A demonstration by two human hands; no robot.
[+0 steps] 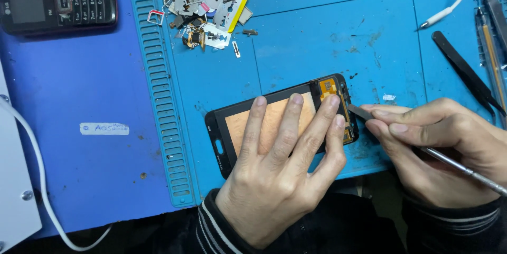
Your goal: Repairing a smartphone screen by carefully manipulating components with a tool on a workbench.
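The left hand (280,180) lies flat, fingers spread, pressing a black phone screen assembly (274,124) onto the blue work mat (327,32) near the counter's front edge. The right hand (438,148) has its grip clamped on a metal pry tool (422,151), whose flat tip touches the assembly's right end. A black keypad phone (58,5) sits at the counter's far left corner.
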